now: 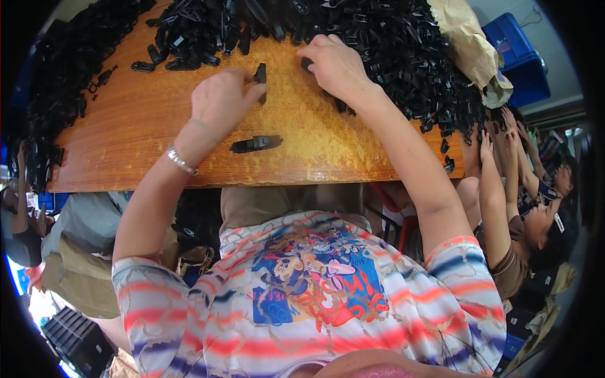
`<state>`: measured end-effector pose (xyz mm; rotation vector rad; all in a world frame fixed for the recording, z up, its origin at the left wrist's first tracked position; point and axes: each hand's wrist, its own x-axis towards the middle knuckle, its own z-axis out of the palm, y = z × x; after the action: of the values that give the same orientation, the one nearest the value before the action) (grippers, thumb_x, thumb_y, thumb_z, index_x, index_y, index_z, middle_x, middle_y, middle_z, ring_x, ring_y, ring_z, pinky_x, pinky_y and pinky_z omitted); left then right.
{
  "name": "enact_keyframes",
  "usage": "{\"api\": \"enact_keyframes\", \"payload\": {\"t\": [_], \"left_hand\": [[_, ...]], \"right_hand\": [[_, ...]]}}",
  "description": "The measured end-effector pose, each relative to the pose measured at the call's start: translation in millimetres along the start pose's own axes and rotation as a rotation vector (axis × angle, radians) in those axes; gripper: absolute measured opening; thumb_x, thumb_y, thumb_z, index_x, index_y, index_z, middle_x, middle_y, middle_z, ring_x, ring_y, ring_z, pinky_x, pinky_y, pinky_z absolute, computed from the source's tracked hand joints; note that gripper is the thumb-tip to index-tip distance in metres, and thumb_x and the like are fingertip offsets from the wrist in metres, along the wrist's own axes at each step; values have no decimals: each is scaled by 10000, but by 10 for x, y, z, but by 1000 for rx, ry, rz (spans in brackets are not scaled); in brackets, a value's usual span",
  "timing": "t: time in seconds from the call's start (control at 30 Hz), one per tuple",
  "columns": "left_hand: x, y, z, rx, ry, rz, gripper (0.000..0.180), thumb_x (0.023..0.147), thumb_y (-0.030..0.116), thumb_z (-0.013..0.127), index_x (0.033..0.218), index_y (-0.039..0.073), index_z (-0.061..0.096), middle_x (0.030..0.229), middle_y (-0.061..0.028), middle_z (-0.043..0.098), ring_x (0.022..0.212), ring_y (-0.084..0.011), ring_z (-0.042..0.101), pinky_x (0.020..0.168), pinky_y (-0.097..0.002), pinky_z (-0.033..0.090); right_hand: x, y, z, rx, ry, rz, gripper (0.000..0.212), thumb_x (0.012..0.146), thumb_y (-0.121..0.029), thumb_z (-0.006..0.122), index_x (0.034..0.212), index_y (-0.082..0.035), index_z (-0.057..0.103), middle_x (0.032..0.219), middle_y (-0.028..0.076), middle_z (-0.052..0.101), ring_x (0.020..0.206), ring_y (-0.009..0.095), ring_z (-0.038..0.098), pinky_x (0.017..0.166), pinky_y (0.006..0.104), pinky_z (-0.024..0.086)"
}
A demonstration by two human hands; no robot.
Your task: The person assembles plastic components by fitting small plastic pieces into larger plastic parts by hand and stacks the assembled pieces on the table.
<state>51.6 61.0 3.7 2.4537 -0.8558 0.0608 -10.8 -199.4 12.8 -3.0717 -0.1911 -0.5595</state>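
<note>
My left hand [219,97] pinches a small, narrow black plastic part [261,74] between thumb and fingers, holding it on end over the wooden table [157,123]. To its right, my right hand [337,66] is at the edge of a large heap of black plastic parts [403,60]. Its fingers are curled down around a dark piece [307,63], mostly hidden by the hand. Nearer to me, a single black clip-like part [256,144] lies sideways on the worn tabletop, touched by neither hand.
Another heap of black parts [60,94] runs along the left side of the table. A crumpled brown paper bag [466,41] stands at the far right beside blue plastic bins [520,57]. Other people's arms [495,189] reach to the table at the right.
</note>
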Motion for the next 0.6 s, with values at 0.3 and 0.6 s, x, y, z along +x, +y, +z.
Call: {"api": "enact_keyframes", "payload": {"t": [0.3, 0.6], "left_hand": [[72, 261, 85, -89, -62, 2, 245, 903, 294, 808, 1001, 75, 761, 839, -94, 762, 810, -318, 754, 743, -443, 589], [-209, 13, -29, -113, -18, 220, 186, 900, 85, 767, 1074, 44, 715, 1027, -148, 749, 943, -333, 741, 821, -421, 579]], "right_hand": [[155, 118, -40, -47, -6, -23, 98, 911, -110, 795, 1006, -94, 774, 1097, 90, 704, 1110, 324, 694, 875, 466, 603], [-273, -487, -114, 962, 74, 280, 246, 904, -162, 898, 1033, -21, 744, 770, 32, 646, 703, 147, 618, 663, 340, 519]]}}
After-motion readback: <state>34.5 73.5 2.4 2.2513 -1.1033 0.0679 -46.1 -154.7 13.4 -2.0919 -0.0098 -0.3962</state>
